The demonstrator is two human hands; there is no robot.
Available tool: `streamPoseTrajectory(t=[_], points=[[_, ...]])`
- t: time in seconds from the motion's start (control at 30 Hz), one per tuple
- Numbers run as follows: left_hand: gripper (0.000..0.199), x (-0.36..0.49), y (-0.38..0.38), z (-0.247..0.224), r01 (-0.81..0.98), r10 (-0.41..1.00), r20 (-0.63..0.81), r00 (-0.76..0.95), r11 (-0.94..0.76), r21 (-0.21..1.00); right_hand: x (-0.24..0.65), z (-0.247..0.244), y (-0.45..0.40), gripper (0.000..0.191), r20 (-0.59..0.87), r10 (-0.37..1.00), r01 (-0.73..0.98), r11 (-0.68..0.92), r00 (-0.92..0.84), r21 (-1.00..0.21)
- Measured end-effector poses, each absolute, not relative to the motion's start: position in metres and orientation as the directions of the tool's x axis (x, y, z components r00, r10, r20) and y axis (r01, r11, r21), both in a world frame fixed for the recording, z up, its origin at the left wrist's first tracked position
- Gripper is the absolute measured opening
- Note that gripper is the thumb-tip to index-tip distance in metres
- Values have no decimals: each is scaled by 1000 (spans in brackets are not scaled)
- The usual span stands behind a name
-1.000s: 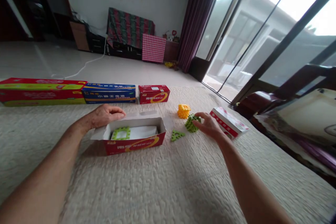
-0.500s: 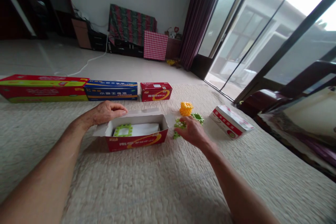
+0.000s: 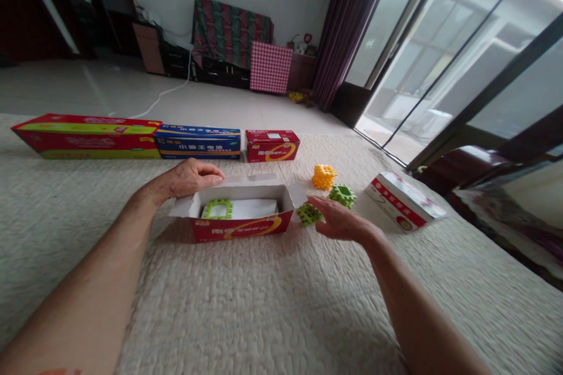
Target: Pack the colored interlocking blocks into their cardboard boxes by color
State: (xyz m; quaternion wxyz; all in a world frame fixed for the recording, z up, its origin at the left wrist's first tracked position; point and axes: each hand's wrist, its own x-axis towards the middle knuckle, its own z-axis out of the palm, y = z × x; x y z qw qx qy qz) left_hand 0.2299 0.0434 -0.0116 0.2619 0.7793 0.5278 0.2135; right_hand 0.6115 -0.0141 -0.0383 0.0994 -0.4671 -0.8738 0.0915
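Note:
An open red cardboard box (image 3: pixel 246 228) stands on the quilted mat with its flaps spread. Inside it lie a green toothed square piece (image 3: pixel 217 209) and a flat white surface (image 3: pixel 253 208). My left hand (image 3: pixel 189 179) is closed over the box's back left corner, fingers curled by the raised flap. On the other side, my right hand (image 3: pixel 338 218) holds nothing, fingers stretched toward the right flap (image 3: pixel 298 195). Partly behind that hand sits a green lattice block (image 3: pixel 308 215). Another green lattice block (image 3: pixel 342 195) and a yellow lattice block (image 3: pixel 324 177) stand just beyond.
Behind the open box stand a long red and yellow-green box (image 3: pixel 92 143), a blue box (image 3: pixel 200 143) and a smaller red box (image 3: pixel 271 146) in a row. A white and red box (image 3: pixel 404 204) sits to the right. Farther right is dark furniture (image 3: pixel 466 164) by the glass door.
My right hand has come off the green lattice block, and its fingers are now straightened toward the box's right flap. My left hand stays at the back left corner. The view has shifted slightly.

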Motion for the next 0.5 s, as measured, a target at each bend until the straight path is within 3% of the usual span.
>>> streamPoseTrajectory(t=[0.17,0.4,0.5], points=[[37,228,46,-15,711,935,58,350,-305,634,603,-33,-11,42,-36,823,796,535,-566,-285],[37,228,44,-16,686,928,68,367,-319,654,623,-10,-25,48,60,850,815,521,-524,-253],[37,229,42,-14,678,925,71,374,-325,660,627,23,-37,37,125,843,814,538,-523,-220]])
